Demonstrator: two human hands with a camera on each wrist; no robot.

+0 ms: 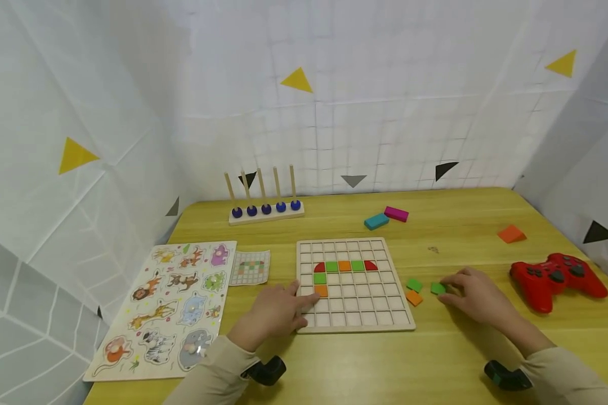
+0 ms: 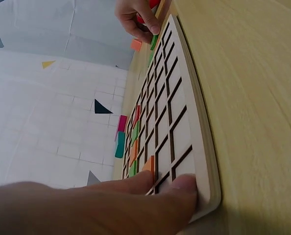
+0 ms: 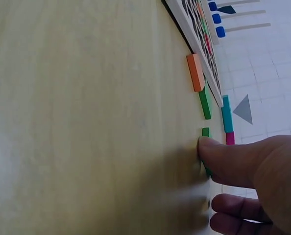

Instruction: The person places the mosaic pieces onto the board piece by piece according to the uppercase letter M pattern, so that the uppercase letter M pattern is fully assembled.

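Note:
On the gridded wooden board (image 1: pixel 352 319) lies an arch of tiles: red curved ends, with green and orange squares between, and a green and an orange square tile (image 1: pixel 321 291) down its left side. My left hand (image 1: pixel 276 312) reaches over the board's left edge, its index fingertip touching that orange tile and its thumb resting on the board near the rim. Right of the board, my right hand (image 1: pixel 478 295) pinches a green square tile (image 3: pixel 206 131) between thumb and fingers, close over the table. Beside it lie a loose green tile (image 1: pixel 414 284) and a loose orange tile (image 1: pixel 414 297).
A pattern card (image 1: pixel 250 268) and an animal puzzle board (image 1: pixel 164 309) lie at left. Behind stand a peg rack with blue beads (image 1: pixel 266 214), a teal block (image 1: pixel 376 221) and a magenta block (image 1: pixel 396 214). A red game controller (image 1: pixel 557 278) and an orange block (image 1: pixel 512 234) sit at right.

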